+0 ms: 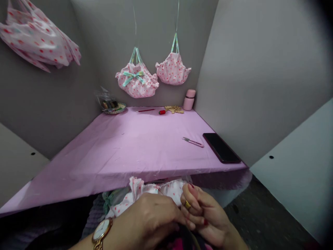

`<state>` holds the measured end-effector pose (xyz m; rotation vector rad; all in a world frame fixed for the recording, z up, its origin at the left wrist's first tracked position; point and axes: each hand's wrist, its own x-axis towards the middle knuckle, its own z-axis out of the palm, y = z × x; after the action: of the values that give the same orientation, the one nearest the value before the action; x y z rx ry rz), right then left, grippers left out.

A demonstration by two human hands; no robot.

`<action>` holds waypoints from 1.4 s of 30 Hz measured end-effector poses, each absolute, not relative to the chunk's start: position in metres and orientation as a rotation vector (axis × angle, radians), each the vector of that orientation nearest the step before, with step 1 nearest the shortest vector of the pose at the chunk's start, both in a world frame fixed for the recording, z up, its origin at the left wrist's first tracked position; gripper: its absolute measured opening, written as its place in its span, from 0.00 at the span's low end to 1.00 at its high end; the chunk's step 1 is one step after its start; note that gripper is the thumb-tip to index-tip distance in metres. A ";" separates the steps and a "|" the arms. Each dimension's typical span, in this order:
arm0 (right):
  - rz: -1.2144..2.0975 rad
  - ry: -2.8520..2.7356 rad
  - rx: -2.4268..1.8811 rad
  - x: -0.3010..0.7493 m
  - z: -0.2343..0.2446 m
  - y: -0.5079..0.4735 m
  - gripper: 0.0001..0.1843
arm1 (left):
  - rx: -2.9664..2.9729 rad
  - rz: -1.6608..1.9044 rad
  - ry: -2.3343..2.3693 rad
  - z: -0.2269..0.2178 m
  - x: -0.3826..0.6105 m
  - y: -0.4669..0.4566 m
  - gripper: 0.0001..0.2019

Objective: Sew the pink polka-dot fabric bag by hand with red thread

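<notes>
- The left hand (151, 218) is gripping the polka-dot fabric (166, 190) below the table edge.
- The right hand (204, 215), at its 3 o'clock, is pinching the same fabric, fingers curled.

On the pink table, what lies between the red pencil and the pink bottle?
In the head view, between red pencil and pink bottle lie a red thread spool and a heap of tan beads.
</notes>
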<state>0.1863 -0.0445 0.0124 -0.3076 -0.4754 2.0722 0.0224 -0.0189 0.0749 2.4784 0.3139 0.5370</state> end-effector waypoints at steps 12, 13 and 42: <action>1.846 -0.540 -0.493 0.205 0.022 -0.040 0.18 | 2.391 0.437 0.510 0.071 0.006 -0.024 0.06; 1.836 -0.559 -0.515 0.206 0.022 -0.040 0.18 | 2.383 0.369 0.557 0.068 0.006 -0.022 0.05; 1.761 -1.301 -0.941 0.194 0.022 -0.043 0.20 | 1.683 0.567 0.976 0.042 -0.015 -0.003 0.12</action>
<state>0.1942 -0.0425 0.0222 -0.9414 -1.3006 1.7615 -0.0148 -0.0032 0.0424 1.6829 0.9762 0.5667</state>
